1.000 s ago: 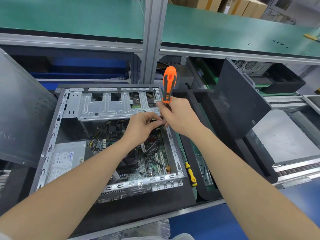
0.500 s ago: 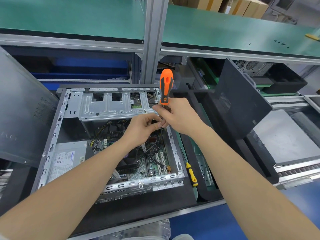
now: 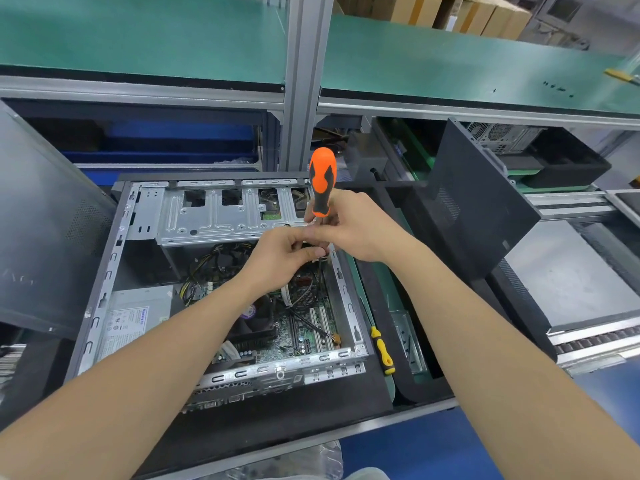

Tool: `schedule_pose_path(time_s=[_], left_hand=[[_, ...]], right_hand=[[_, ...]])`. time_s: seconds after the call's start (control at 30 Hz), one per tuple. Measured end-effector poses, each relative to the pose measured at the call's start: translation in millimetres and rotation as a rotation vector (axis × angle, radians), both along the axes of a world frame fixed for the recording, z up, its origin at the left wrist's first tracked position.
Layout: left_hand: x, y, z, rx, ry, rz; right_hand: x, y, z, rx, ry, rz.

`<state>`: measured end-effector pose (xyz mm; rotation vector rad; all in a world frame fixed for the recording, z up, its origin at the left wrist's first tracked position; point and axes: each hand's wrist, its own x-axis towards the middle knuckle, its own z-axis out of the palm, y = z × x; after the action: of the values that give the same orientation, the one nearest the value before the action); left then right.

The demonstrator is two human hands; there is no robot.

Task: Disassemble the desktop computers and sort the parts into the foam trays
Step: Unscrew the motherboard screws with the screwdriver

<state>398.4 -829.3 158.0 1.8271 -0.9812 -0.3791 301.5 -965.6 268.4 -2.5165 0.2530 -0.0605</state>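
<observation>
The open grey case [image 3: 221, 220] lies on its side on a black foam tray [image 3: 277, 417], with drive cage, cables and green board exposed. The right hand [image 3: 360, 230] grips an orange screwdriver [image 3: 322, 181] over the case's right rim; the left hand [image 3: 280, 258] pinches its shaft. The handle now stands straighter and slightly further left.

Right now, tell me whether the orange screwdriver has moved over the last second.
Yes. The orange screwdriver in the right hand has shifted slightly left and down, closer to the metal drive cage, and now stands more upright.
</observation>
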Motion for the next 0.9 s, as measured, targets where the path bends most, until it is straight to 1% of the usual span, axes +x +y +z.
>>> schedule_pose_path(time_s=[0.07,0.17,0.2,0.23,0.3,0.33,0.37,0.43,0.47,0.5,0.57,0.63,0.73,0.8,0.87,0.9], left_hand=[[0.1,-2.0,-2.3,0.009,0.035,0.019],[-0.4,-3.5,-4.0,0.047,0.046,0.026],[0.3,-3.4,-3.9,0.053,0.048,0.023],[1.4,-3.3,-3.8,0.054,0.052,0.019],[3.0,-3.6,-2.1,0.063,0.042,0.016],[3.1,-4.1,-0.6,0.075,0.029,0.014],[2.9,-4.6,1.2,0.09,0.019,0.008],[3.6,-5.2,5.2,0.113,0.008,-0.016],[5.2,-4.8,7.8,0.125,0.003,-0.028],[7.5,-4.0,10.9,0.137,-0.006,-0.043],[13.3,-1.5,18.3,0.17,-0.026,-0.097],[17.9,1.1,29.0,0.152,-0.02,-0.144],[25.1,5.2,47.1,0.014,0.089,-0.127],[27.8,7.7,60.0,-0.067,0.153,-0.151],[24.7,8.7,74.9,-0.099,0.16,-0.219],[23.0,8.9,81.3,-0.105,0.158,-0.235]], right_hand=[[1.0,2.4,6.7,-0.01,-0.127,-0.023],[6.0,4.9,20.4,-0.2,-0.253,0.012],[7.2,6.7,24.5,-0.216,-0.277,0.022],[8.0,9.0,28.9,-0.189,-0.318,0.016],[10.5,14.3,37.2,-0.157,-0.438,-0.047],[12.9,17.0,40.9,-0.217,-0.476,-0.082],[15.9,19.4,45.0,-0.321,-0.479,-0.11],[22.2,23.4,55.4,-0.556,-0.396,-0.163],[24.6,24.0,60.6,-0.632,-0.336,-0.188],[26.8,23.8,64.8,-0.662,-0.281,-0.203],[30.0,21.7,69.5,-0.623,-0.184,-0.201],[31.5,17.7,72.2,-0.523,-0.112,-0.165],[30.5,12.2,81.1,-0.459,-0.041,-0.055],[27.6,9.7,90.6,-0.421,0.017,0.038],[24.7,10.8,102.1,-0.408,0.087,0.114],[24.6,11.7,107.9,-0.433,0.125,0.149]])
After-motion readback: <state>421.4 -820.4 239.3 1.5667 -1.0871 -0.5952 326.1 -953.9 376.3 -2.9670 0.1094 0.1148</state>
